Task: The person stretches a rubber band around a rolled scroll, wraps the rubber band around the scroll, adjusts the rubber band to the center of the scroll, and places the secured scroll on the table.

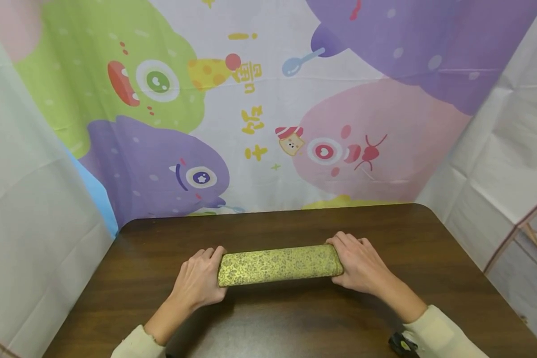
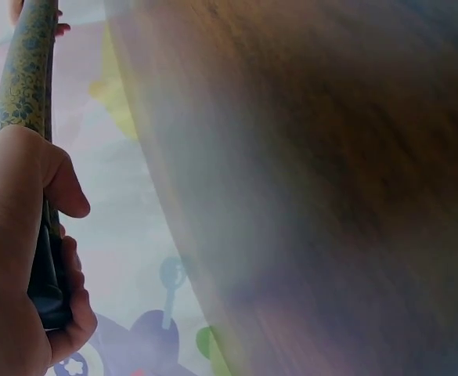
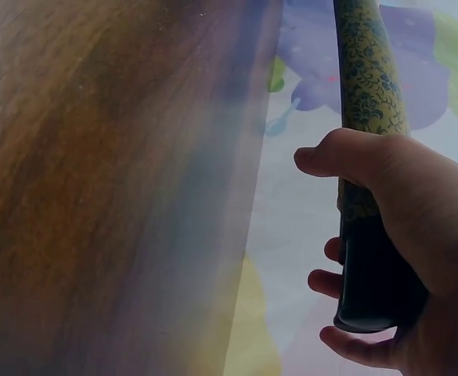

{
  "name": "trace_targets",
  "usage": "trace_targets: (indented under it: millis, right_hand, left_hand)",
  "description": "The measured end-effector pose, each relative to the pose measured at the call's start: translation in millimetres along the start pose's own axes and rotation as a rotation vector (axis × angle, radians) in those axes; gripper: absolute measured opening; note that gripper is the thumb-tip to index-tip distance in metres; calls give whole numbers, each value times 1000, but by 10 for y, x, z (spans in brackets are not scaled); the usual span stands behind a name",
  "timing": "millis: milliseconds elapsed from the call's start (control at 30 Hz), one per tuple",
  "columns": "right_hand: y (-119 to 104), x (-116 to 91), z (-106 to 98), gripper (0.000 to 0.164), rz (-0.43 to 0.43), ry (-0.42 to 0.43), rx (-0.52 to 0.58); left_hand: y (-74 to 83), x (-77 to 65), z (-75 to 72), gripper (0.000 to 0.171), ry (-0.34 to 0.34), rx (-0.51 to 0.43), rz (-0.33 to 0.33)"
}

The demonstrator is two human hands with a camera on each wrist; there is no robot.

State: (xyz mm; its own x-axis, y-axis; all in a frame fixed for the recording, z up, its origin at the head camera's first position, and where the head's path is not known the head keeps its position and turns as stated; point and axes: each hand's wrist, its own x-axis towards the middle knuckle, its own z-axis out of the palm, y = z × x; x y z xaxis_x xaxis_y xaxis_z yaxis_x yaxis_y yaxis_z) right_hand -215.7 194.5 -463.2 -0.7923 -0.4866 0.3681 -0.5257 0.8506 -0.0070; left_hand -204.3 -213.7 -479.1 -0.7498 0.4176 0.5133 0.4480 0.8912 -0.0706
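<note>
A long narrow box (image 1: 279, 265), covered in gold floral-patterned cloth, is held up above the brown table by its two short ends. My left hand (image 1: 200, 278) grips its left end, fingers at the far side and thumb toward me. At the opposite end, my right hand (image 1: 358, 262) holds it the same way. The left wrist view shows the box's dark end (image 2: 48, 282) between thumb and curled fingers. A similar dark end (image 3: 377, 274) sits in my right hand in the right wrist view. The underside of the box is hidden in the head view.
The dark wood-grain table (image 1: 286, 323) has rounded far corners. Behind it hangs a cloth (image 1: 268, 184) with cartoon monsters, and pale sheets (image 1: 22, 199) hang on both sides. A black strap device (image 1: 402, 344) is near my right sleeve (image 1: 443, 333).
</note>
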Motion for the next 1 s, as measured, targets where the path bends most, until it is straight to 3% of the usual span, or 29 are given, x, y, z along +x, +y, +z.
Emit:
trace_targets:
  millis: [300,533,1000]
  right_hand:
    - [-36,0,21,84,-4,9,16]
    - [95,-51,9,92,-16,18,74]
    - [194,-35,-36,84,-155,95,138]
  left_hand:
    - [15,-1,-5,64,1,-2,0]
    - [-19,-15,-37,65,4,2,-9]
    - [-26,-28,-61,62,55,-23,-1]
